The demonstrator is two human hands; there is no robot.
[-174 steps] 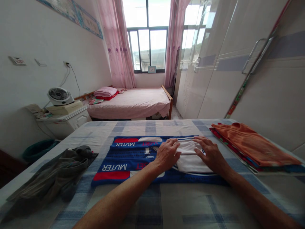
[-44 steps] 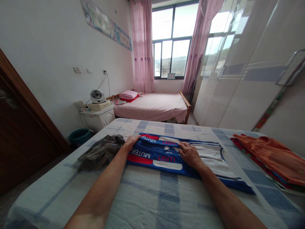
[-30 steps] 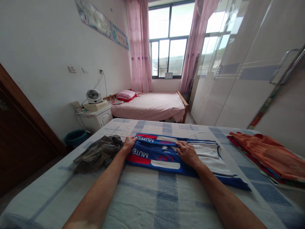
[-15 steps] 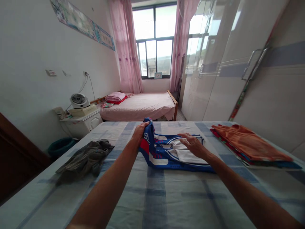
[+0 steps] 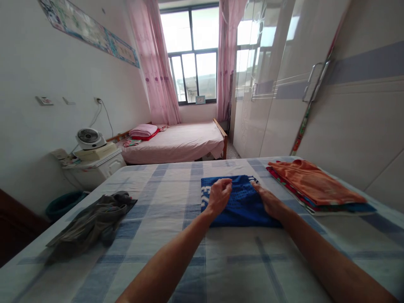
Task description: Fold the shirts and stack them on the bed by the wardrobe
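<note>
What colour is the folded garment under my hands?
Blue, with white print at its left edge; the folded jersey shows in the head view.

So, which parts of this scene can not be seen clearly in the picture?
- Head view: the middle of the blue jersey is hidden under the left hand and right hand.
- Its white print at the left edge is folded over, unreadable.
- The garments under the orange cloth show only as thin edges.
- The wall poster is cut by the top edge, its text too small.
- The grey clothes are crumpled; their type is unclear.
</note>
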